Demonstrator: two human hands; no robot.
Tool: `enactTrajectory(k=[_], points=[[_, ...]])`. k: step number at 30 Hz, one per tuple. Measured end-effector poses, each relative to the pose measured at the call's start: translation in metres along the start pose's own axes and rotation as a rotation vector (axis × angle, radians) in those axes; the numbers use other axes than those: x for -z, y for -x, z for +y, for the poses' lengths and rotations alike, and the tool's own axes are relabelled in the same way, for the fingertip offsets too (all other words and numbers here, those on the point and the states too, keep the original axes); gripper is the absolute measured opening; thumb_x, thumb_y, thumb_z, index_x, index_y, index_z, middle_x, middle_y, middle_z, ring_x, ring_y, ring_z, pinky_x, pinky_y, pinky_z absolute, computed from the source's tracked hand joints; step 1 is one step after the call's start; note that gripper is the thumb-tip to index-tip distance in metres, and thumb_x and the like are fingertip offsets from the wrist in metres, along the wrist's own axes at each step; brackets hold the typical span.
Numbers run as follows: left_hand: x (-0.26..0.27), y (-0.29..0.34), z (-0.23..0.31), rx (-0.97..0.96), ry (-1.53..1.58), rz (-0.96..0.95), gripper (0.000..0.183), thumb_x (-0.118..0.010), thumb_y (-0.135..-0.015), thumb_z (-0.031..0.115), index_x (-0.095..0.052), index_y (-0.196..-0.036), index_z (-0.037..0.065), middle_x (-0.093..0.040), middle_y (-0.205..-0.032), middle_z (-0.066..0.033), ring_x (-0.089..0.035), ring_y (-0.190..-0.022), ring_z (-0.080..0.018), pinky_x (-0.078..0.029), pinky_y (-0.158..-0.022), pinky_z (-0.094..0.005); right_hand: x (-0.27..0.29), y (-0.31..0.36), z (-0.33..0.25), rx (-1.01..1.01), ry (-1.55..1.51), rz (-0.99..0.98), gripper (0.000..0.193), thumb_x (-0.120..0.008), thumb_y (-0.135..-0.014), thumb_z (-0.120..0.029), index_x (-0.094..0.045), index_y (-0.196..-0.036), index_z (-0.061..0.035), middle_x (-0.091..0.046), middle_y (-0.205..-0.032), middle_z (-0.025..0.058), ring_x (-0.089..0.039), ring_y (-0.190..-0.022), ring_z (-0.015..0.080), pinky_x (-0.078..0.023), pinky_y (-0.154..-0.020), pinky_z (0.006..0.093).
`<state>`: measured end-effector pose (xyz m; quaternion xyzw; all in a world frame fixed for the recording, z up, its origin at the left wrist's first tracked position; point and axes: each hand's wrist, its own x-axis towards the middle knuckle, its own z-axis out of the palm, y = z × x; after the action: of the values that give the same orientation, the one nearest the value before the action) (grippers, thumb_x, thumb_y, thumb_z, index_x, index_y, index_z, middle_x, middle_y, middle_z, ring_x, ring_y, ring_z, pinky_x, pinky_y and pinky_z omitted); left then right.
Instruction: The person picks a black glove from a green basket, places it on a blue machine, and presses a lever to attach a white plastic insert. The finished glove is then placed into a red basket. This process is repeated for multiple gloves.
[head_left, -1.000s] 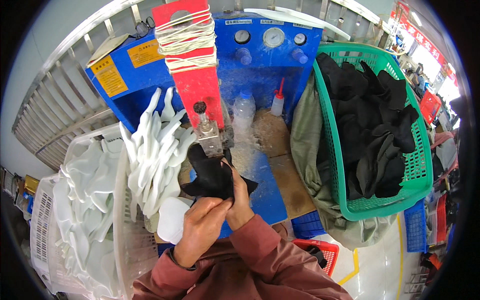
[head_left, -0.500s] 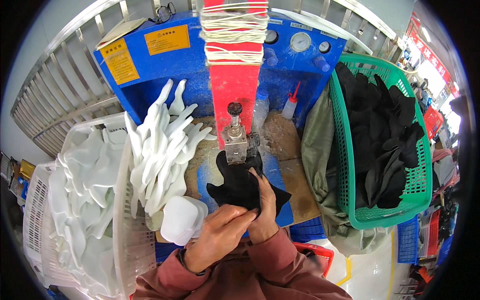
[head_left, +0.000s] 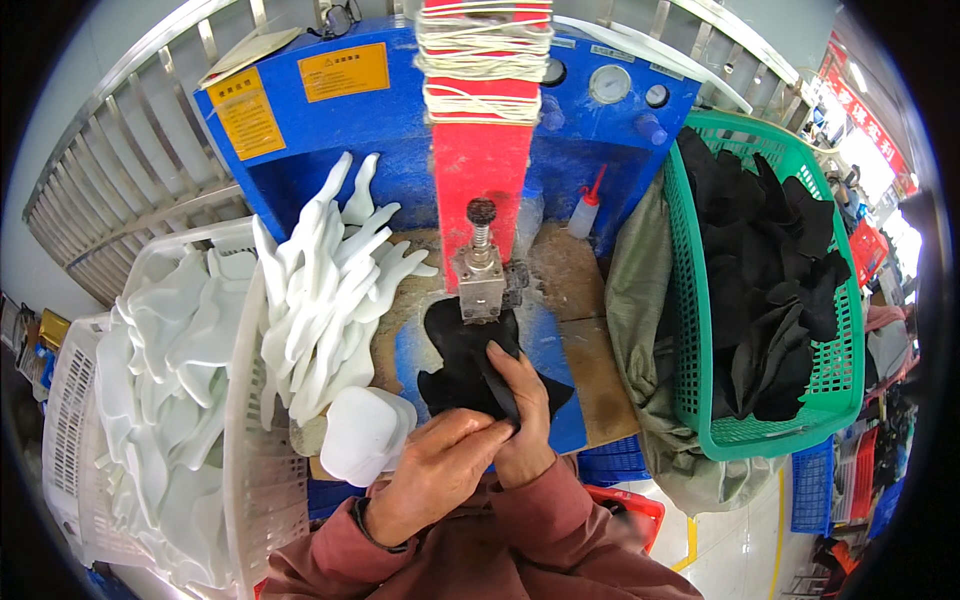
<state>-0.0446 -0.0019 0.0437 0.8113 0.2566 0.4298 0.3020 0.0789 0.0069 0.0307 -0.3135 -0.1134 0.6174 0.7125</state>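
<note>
I see the blue machine [head_left: 330,150] filling the back, with its red column [head_left: 480,170] as my landmark: a white basket [head_left: 240,470] of pale hand-shaped forms [head_left: 320,300] stands to the column's left and a green basket [head_left: 700,330] of black gloves [head_left: 770,280] to its right. Just below the column's metal press head [head_left: 481,283], a black glove [head_left: 470,365] lies on the worktop [head_left: 590,360]. My left hand [head_left: 440,470] and right hand [head_left: 525,420] are both closed, pinching the glove's near edge.
</note>
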Motion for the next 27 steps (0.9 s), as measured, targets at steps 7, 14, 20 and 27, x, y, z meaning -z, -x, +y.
enactTrajectory(k=[7,14,20,27], points=[[0.015,0.012,-0.008,0.012,-0.072,0.065,0.020,-0.070,-0.075,-0.008,-0.069,-0.093,0.000,-0.064,-0.086,-0.0115,-0.064,-0.073,-0.0269,-0.051,-0.062,-0.0333,-0.011,-0.010,0.021,-0.061,-0.089,0.030,0.023,-0.057,-0.095,-0.014,-0.058,-0.115,-0.0021,-0.065,-0.102,0.0101,-0.066,-0.086,0.0199,-0.055,-0.076,0.0325],[0.001,0.005,-0.007,-0.012,-0.058,0.004,0.021,-0.071,-0.076,-0.007,-0.068,-0.095,0.000,-0.063,-0.086,-0.0121,-0.064,-0.074,-0.0272,-0.052,-0.063,-0.0335,-0.004,-0.005,0.004,-0.024,-0.078,0.010,0.024,-0.057,-0.095,-0.013,-0.057,-0.115,-0.0007,-0.065,-0.104,0.0108,-0.065,-0.090,0.0196,-0.055,-0.079,0.0324],[0.009,0.005,-0.008,0.048,-0.061,0.062,0.016,-0.070,-0.078,-0.006,-0.068,-0.093,-0.001,-0.064,-0.087,-0.0119,-0.064,-0.075,-0.0254,-0.052,-0.064,-0.0321,-0.005,-0.015,0.014,-0.046,-0.118,-0.010,0.023,-0.058,-0.095,-0.012,-0.057,-0.114,-0.0010,-0.064,-0.104,0.0093,-0.064,-0.090,0.0188,-0.053,-0.079,0.0321],[-0.005,-0.001,-0.004,0.084,-0.024,-0.028,0.015,-0.070,-0.079,-0.006,-0.069,-0.093,-0.001,-0.064,-0.085,-0.0114,-0.064,-0.072,-0.0248,-0.051,-0.062,-0.0307,0.012,-0.011,0.000,-0.104,-0.122,-0.075,0.026,-0.056,-0.095,-0.015,-0.057,-0.118,-0.0023,-0.065,-0.105,0.0094,-0.064,-0.094,0.0173,-0.053,-0.085,0.0311]])
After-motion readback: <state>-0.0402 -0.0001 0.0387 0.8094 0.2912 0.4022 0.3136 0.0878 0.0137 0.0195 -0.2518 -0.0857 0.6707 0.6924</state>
